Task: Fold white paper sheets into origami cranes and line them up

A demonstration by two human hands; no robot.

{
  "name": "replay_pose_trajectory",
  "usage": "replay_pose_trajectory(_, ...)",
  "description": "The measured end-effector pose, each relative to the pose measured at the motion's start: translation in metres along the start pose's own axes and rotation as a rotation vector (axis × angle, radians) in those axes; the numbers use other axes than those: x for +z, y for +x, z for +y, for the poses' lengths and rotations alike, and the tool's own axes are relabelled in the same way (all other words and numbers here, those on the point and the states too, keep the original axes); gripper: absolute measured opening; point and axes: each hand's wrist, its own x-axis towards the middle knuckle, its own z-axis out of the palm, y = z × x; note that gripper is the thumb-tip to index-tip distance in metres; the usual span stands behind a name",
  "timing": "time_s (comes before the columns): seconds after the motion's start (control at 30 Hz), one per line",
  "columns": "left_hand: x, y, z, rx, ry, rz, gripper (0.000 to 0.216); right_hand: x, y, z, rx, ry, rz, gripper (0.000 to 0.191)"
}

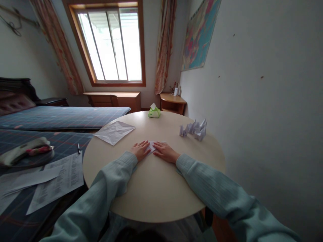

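Note:
Both of my hands lie flat on a small folded white paper (152, 146) in the middle of the round beige table (156, 188). My left hand (140, 150) presses the paper's left side with fingers stretched out. My right hand (164, 151) covers the right side, fingers also extended. Most of the paper is hidden under my hands. A creased white sheet (114, 131) lies on the table to the far left of my hands. Several folded paper figures (194, 129) stand in a cluster at the far right.
A green tissue pack (154, 112) sits at the table's far edge. A bed with a blue checked cover (60, 117) lies to the left, holding printed papers (54, 181), a pen (79, 148) and a pouch (27, 150). A wall runs close on the right.

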Motion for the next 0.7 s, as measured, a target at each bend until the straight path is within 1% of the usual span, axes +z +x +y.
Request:
replay_pose_trajectory(0.13, -0.003, 0.0, 0.001, -0.044, 0.017, -0.029, 0.055, 0.003, 0.001, 0.002, 0.166, -0.073, -0.043, 0.061)
replay_pose_trajectory(0.27, -0.005, -0.002, 0.002, -0.037, 0.004, -0.081, 0.071, 0.002, 0.0, 0.001, 0.348, -0.121, -0.012, 0.073)
replay_pose_trajectory(0.33, -0.005, -0.003, 0.001, -0.031, 0.0, -0.087, 0.077, 0.0, -0.001, 0.0, 0.403, -0.125, -0.007, 0.076)
replay_pose_trajectory(0.43, -0.003, -0.004, 0.001, -0.033, -0.002, -0.072, 0.077, -0.001, -0.001, -0.002, 0.412, -0.122, -0.009, 0.077)
replay_pose_trajectory(0.53, -0.003, -0.004, 0.001, -0.038, -0.009, -0.073, 0.073, -0.003, -0.002, -0.004, 0.396, -0.137, 0.02, 0.074)
replay_pose_trajectory(0.63, -0.006, -0.005, 0.001, -0.003, -0.023, -0.1, 0.068, -0.007, -0.002, -0.005, 0.377, -0.186, 0.117, 0.069)
replay_pose_trajectory(0.7, -0.009, -0.005, -0.001, 0.028, -0.038, -0.14, 0.066, -0.009, -0.002, -0.005, 0.341, -0.19, 0.188, 0.061)
